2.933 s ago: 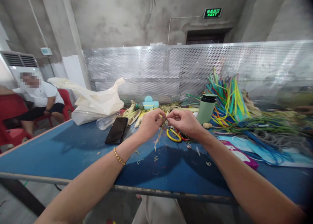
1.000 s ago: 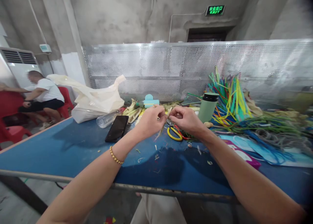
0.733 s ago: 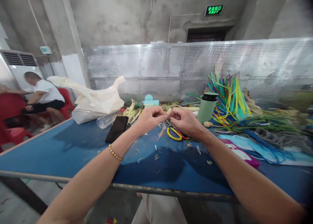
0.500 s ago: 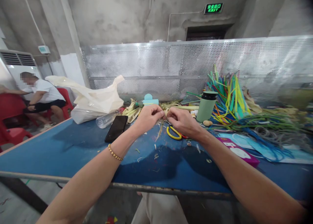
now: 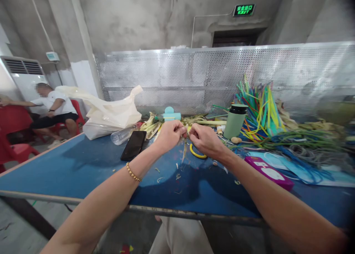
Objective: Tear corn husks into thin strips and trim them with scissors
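My left hand (image 5: 169,135) and my right hand (image 5: 203,140) meet above the blue table (image 5: 69,165), both with fingers pinched on a thin pale strip of dried leaf (image 5: 184,153) that hangs down between them. A gold bead bracelet is on my left wrist. Yellow-handled scissors (image 5: 197,154) lie on the table just under my right hand. Small leaf scraps (image 5: 177,172) are scattered on the table below the hands.
A black phone (image 5: 133,145), a clear bottle (image 5: 122,135), a cream bag (image 5: 111,115), a green flask (image 5: 235,122), coloured strips (image 5: 260,113), cords (image 5: 305,150) and a purple packet (image 5: 269,170) are on the table. A perforated metal screen (image 5: 194,80) backs it. A person (image 5: 52,109) sits at left.
My hands have stayed together on the strip, shifting slightly as the fingers work it. The seated person at left has changed posture.
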A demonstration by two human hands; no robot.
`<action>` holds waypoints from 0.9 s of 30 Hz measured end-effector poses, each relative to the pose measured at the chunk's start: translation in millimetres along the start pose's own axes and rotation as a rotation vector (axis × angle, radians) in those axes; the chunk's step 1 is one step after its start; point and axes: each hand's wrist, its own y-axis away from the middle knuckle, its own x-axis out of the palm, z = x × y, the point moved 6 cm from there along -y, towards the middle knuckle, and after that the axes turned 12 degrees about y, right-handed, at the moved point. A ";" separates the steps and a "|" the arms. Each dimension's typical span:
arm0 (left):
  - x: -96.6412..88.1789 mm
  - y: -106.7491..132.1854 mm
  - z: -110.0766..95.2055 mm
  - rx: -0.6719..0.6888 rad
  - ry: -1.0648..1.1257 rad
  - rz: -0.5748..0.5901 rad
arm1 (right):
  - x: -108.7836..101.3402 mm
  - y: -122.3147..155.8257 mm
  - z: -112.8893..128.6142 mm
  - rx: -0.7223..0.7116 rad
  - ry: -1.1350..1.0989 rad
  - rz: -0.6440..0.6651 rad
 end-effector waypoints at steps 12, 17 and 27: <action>-0.4 -1.9 2.5 0.057 -0.045 0.019 | 27.1 7.7 -13.1 0.332 -0.722 0.292; 1.4 -1.1 2.4 0.050 -0.044 0.033 | 32.9 8.6 -13.7 0.413 -0.889 0.301; -0.7 -3.6 14.9 -0.072 0.133 -0.001 | 32.1 7.7 -6.8 0.342 -0.854 0.306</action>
